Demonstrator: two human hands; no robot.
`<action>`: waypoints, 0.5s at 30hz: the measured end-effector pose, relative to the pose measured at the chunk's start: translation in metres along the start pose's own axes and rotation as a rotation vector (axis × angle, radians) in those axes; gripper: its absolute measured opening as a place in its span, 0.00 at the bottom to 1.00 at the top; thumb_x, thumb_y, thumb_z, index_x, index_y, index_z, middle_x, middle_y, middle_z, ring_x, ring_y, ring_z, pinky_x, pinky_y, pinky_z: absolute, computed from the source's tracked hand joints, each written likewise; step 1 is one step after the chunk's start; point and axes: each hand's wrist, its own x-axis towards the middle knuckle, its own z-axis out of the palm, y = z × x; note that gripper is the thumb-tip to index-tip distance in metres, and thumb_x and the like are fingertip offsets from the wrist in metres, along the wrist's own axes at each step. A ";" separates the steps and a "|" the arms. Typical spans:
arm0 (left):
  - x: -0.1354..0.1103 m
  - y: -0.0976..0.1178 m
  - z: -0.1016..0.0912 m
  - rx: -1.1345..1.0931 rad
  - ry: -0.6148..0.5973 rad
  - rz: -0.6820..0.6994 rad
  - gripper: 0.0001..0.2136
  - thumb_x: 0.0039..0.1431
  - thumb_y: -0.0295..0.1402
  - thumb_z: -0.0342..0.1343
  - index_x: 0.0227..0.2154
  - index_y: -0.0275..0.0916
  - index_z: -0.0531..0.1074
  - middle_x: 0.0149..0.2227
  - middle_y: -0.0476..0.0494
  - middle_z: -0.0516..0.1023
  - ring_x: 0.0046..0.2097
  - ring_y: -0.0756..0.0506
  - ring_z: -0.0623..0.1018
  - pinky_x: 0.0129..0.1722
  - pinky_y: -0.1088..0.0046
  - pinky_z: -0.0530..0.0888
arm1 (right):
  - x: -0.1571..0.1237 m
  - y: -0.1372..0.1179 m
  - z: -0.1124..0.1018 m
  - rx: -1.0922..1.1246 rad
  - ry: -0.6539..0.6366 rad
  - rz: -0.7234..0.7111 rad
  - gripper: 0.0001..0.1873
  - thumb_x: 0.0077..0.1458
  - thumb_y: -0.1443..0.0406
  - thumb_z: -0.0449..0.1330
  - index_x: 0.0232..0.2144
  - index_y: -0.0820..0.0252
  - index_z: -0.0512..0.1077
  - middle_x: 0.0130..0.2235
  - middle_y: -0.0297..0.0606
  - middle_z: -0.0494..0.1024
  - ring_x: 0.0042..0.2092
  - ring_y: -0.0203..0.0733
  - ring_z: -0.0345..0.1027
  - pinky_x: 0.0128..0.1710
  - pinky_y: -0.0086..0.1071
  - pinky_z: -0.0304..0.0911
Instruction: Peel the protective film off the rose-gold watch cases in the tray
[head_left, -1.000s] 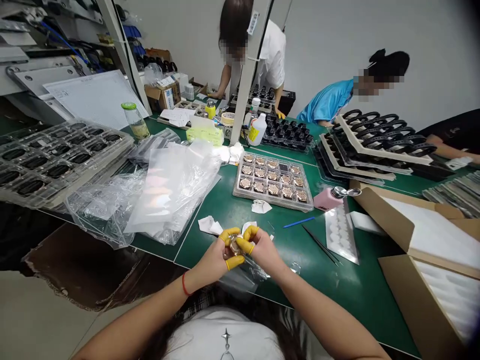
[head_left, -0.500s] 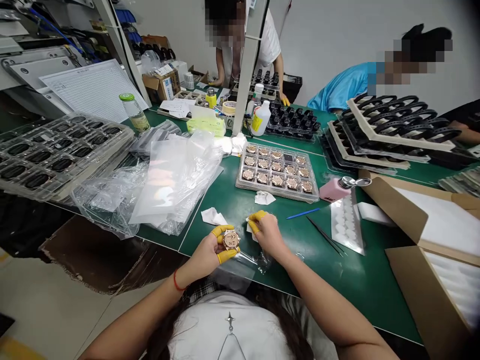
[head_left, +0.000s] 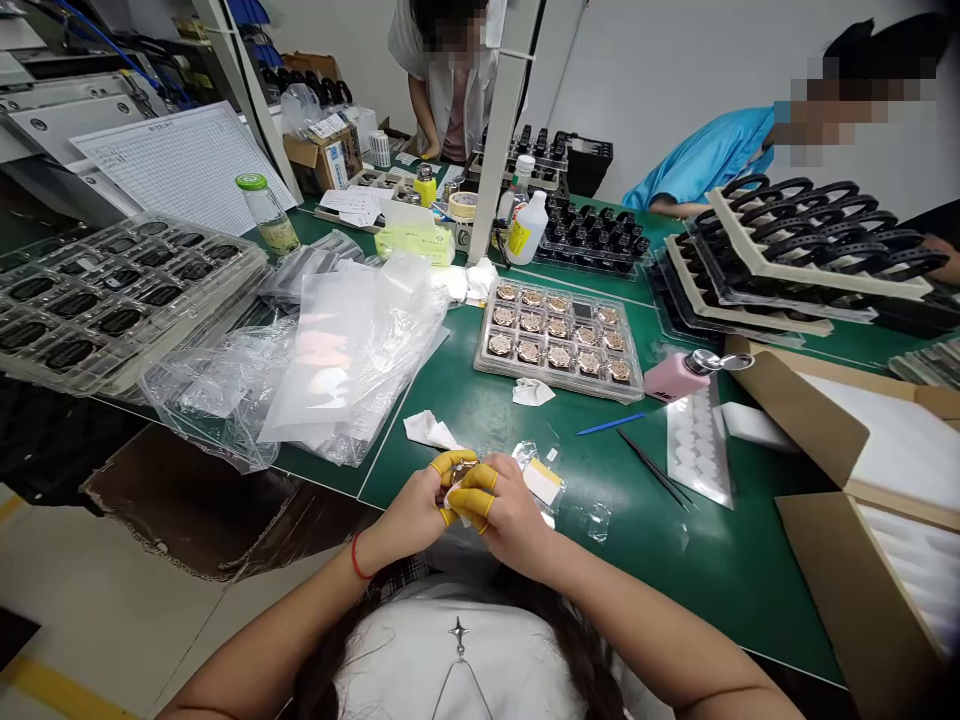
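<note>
In my left hand [head_left: 421,508] is a round rose-gold watch case [head_left: 463,469], held close to the table's front edge. My right hand [head_left: 514,515] meets it there, fingers closed on a small white wipe [head_left: 453,495] against the case. Yellow finger cots cover fingertips on both hands; much of the case is hidden behind them. To the right of the hands lie a white-and-yellow pad [head_left: 543,482] and clear film scraps [head_left: 598,521]. A crumpled white wipe [head_left: 430,430] lies just beyond my left hand.
A clear tray [head_left: 486,356] of similar watch cases stands ahead, beside a pink pump bottle [head_left: 677,377]. Tweezers [head_left: 654,468] and a blue stick [head_left: 611,425] lie right. Plastic bags [head_left: 352,370] cover the left; an open carton [head_left: 817,420] borders the right. Two people work opposite.
My right hand has moved left and nearer to me with the white wipe, from the table to the watch case. The case has turned in my left hand, its back no longer facing up.
</note>
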 end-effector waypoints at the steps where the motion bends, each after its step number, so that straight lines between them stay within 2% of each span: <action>1: 0.000 0.000 0.001 0.003 -0.007 0.005 0.23 0.51 0.27 0.59 0.51 0.37 0.62 0.42 0.42 0.75 0.40 0.46 0.76 0.38 0.73 0.73 | 0.000 0.001 0.001 -0.014 0.006 0.005 0.08 0.56 0.71 0.55 0.34 0.54 0.72 0.34 0.36 0.74 0.38 0.41 0.60 0.40 0.38 0.53; 3: 0.001 0.001 0.002 -0.044 -0.011 0.006 0.22 0.52 0.28 0.59 0.50 0.37 0.62 0.43 0.42 0.75 0.42 0.45 0.76 0.41 0.71 0.73 | 0.003 0.008 0.000 -0.039 0.064 0.101 0.07 0.57 0.69 0.54 0.33 0.55 0.71 0.33 0.36 0.74 0.38 0.41 0.61 0.40 0.38 0.54; 5: 0.001 0.002 0.002 -0.105 0.007 -0.005 0.22 0.52 0.31 0.60 0.50 0.38 0.61 0.43 0.41 0.75 0.43 0.44 0.77 0.45 0.68 0.73 | 0.006 0.020 -0.004 -0.020 0.134 0.267 0.05 0.57 0.67 0.55 0.33 0.55 0.71 0.33 0.37 0.74 0.38 0.42 0.62 0.40 0.38 0.55; 6: 0.000 0.002 0.001 -0.118 0.027 0.000 0.22 0.53 0.32 0.60 0.50 0.38 0.60 0.44 0.41 0.75 0.43 0.44 0.77 0.47 0.66 0.72 | 0.007 0.025 -0.007 0.007 0.160 0.349 0.05 0.57 0.66 0.55 0.35 0.55 0.71 0.35 0.37 0.74 0.40 0.43 0.63 0.42 0.38 0.57; 8: 0.000 0.001 -0.002 -0.111 0.082 0.043 0.22 0.54 0.32 0.59 0.51 0.40 0.59 0.46 0.40 0.75 0.47 0.43 0.77 0.51 0.64 0.70 | 0.006 0.031 -0.014 0.069 0.182 0.469 0.10 0.56 0.64 0.57 0.42 0.55 0.69 0.40 0.39 0.74 0.44 0.44 0.63 0.45 0.39 0.58; 10: -0.001 -0.001 -0.005 -0.096 0.103 0.091 0.22 0.56 0.32 0.57 0.52 0.41 0.58 0.50 0.38 0.73 0.50 0.42 0.75 0.53 0.63 0.68 | 0.004 0.029 -0.019 0.137 0.126 0.519 0.12 0.55 0.64 0.57 0.44 0.54 0.68 0.43 0.40 0.73 0.47 0.45 0.63 0.47 0.40 0.58; 13: -0.003 -0.004 -0.008 -0.085 0.058 0.104 0.20 0.59 0.34 0.54 0.52 0.42 0.57 0.54 0.37 0.70 0.48 0.42 0.77 0.53 0.63 0.68 | 0.002 0.016 -0.024 0.243 -0.067 0.520 0.05 0.56 0.64 0.55 0.34 0.55 0.71 0.38 0.37 0.75 0.43 0.43 0.65 0.44 0.38 0.59; 15: -0.005 -0.005 -0.008 -0.066 0.034 0.090 0.19 0.60 0.34 0.52 0.53 0.42 0.56 0.53 0.37 0.71 0.47 0.42 0.77 0.53 0.63 0.68 | 0.003 0.008 -0.024 0.267 -0.164 0.504 0.06 0.56 0.64 0.55 0.29 0.57 0.71 0.35 0.36 0.76 0.40 0.41 0.65 0.42 0.37 0.59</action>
